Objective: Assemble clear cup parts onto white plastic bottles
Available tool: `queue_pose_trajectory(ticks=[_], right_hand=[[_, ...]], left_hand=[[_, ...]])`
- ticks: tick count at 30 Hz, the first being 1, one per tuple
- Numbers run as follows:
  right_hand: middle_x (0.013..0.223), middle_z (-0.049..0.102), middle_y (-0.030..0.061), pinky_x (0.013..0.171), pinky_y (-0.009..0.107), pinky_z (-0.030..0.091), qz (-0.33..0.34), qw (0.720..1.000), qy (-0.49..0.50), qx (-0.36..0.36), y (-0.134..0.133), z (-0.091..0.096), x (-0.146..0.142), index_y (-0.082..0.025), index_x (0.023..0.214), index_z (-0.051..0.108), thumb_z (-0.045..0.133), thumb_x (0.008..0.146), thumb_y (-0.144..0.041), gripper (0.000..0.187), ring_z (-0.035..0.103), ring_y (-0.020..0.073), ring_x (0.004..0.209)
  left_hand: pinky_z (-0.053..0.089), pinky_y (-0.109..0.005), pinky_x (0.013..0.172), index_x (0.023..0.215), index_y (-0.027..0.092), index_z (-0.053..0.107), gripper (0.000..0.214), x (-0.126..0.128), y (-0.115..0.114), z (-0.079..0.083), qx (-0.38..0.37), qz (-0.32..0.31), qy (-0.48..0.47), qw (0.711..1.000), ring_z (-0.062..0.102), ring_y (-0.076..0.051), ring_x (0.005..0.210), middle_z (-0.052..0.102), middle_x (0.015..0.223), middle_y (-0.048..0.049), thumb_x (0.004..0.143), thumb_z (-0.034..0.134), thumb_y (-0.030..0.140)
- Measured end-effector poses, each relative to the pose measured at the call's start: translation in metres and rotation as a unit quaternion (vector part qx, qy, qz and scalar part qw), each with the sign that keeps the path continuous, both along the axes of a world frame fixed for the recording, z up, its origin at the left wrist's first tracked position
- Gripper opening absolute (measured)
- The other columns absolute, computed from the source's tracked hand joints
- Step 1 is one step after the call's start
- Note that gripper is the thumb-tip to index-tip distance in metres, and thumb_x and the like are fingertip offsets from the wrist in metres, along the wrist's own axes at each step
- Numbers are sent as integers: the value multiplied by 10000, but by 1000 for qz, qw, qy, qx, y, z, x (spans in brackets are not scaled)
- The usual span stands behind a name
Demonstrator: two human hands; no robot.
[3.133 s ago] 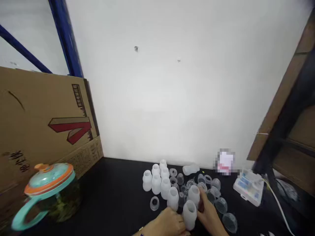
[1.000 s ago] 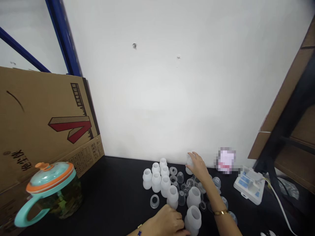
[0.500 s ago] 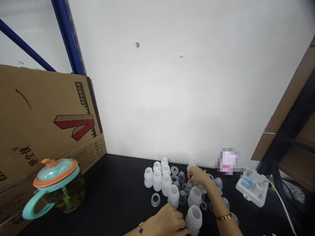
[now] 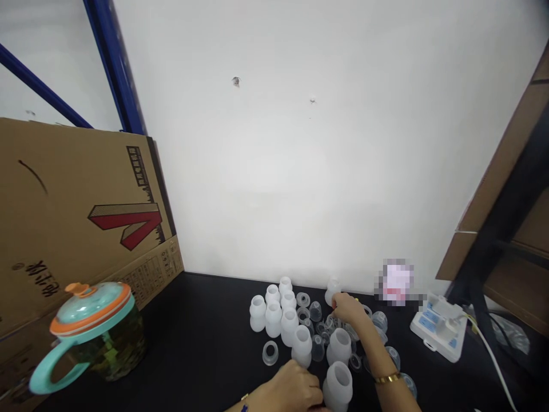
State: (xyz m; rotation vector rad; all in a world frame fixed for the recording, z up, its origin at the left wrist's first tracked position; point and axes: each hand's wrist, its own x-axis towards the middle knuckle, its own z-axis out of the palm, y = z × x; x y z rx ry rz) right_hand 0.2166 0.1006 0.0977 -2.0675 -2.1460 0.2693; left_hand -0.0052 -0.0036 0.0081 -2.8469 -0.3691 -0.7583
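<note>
My left hand (image 4: pixel 295 390) is low in the view, its fingers curled beside a frosted white bottle-shaped piece (image 4: pixel 338 388) with an open top. Whatever those fingers hold is hidden. My right hand (image 4: pixel 348 309) reaches further back with fingers bent downward, close to another white bottle-shaped piece (image 4: pixel 332 290) near the wall. Its fingertips are mostly hidden, so what they hold cannot be made out. Several small clear domed parts (image 4: pixel 317 348) and rings lie under and around that hand. To the left, several white bottle-shaped pieces (image 4: pixel 273 319) stand in a cluster, with a clear ring (image 4: pixel 270 353) in front.
A lidded teal-and-orange jug (image 4: pixel 103 332) with dark contents stands at the left, before a large cardboard box (image 4: pixel 77 200). A white power strip (image 4: pixel 440 329) with a cable lies at the right. The black table (image 4: pixel 206 343) meets a white wall (image 4: pixel 274 171).
My right hand has drawn slightly away from the rear white piece, which now shows more fully. My left hand has shifted only a little, and the camera view has moved slightly.
</note>
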Motion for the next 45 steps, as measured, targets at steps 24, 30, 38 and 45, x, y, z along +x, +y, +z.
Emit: queue_pose_trajectory(ticks=[24, 30, 38, 45], right_hand=[[1202, 702, 105, 914, 401, 395, 39, 986, -4, 159, -69, -45, 51, -236, 1122, 669, 422, 785, -20, 470, 622, 268, 1116], [1318, 643, 114, 969, 426, 432, 38, 994, 14, 104, -72, -43, 59, -205, 1238, 631, 443, 772, -107, 512, 602, 292, 1192], [1291, 673, 99, 1004, 441, 455, 38, 986, 91, 132, -68, -56, 65, -221, 1230, 652, 549, 757, -226, 485, 606, 315, 1212], [1237, 682, 121, 940, 470, 498, 45, 970, 165, 173, -66, -50, 66, -205, 1201, 654, 532, 831, -337, 411, 656, 319, 1085]], left_hand=[[283, -260, 406, 535, 183, 632, 536, -2, -9, 12, 5, 35, -40, 999, 468, -86, 389, 570, 463, 24, 888, 594, 585], [242, -275, 400, 517, 190, 605, 529, -2, -9, 12, 12, 26, -53, 998, 459, -88, 387, 562, 453, 33, 871, 620, 583], [226, -289, 396, 523, 189, 593, 536, -3, -11, 13, 10, 28, -52, 998, 457, -87, 409, 563, 473, 40, 867, 620, 599], [208, -290, 384, 522, 192, 600, 529, -4, -10, 18, 17, 30, -72, 997, 400, -89, 377, 523, 452, 35, 884, 594, 576]])
